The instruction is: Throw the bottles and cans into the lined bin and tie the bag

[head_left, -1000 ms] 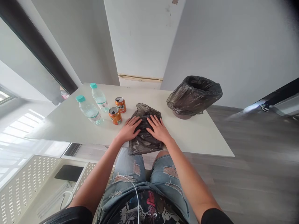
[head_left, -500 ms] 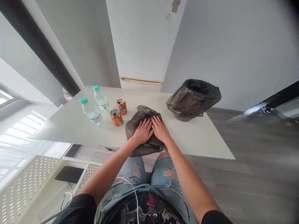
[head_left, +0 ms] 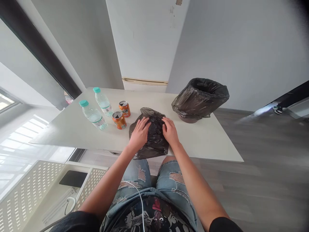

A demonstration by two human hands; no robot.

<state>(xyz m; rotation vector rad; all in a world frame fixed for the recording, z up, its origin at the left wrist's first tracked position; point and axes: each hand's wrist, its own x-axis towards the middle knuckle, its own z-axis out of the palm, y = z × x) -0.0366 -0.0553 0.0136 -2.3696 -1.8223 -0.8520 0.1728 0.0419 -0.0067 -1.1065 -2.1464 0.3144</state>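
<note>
I had parted the left hand (head_left: 140, 132) and right hand (head_left: 171, 131), close together half a second earlier, across the black plastic bag (head_left: 155, 137) at the near edge of the counter (head_left: 205, 141). Left fingers stretched forward, slightly spread; right fingers curved, thumb apart.

1 head-worn cam, facing fwd & down, table (head_left: 205, 141) close below
</note>
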